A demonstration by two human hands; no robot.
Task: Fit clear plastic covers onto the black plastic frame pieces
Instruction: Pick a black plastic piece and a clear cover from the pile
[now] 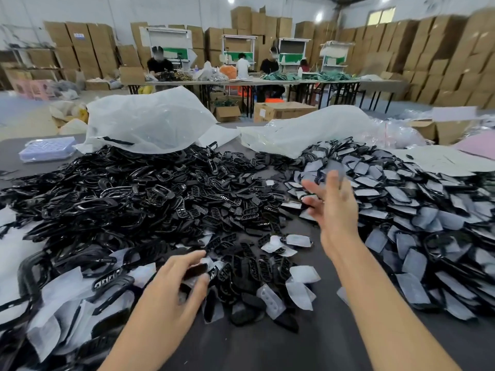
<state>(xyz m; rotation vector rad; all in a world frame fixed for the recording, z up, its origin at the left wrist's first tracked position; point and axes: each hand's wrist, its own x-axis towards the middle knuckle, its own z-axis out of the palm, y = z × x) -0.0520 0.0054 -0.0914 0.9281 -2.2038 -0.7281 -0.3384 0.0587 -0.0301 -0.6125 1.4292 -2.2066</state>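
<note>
Head view gives me 2 hands over a dark table (308, 344). At 7 o'clock my left hand (171, 287) pinches a small black frame piece (197, 271) between thumb and fingers. At 4 o'clock my right hand (333, 210) hangs released, fingers spread and blurred, above the heap of covered pieces (407, 199) at 3 o'clock. Loose clear covers (301, 289) lie at 5 o'clock. Bare black frames (112, 188) pile at 9 o'clock.
</note>
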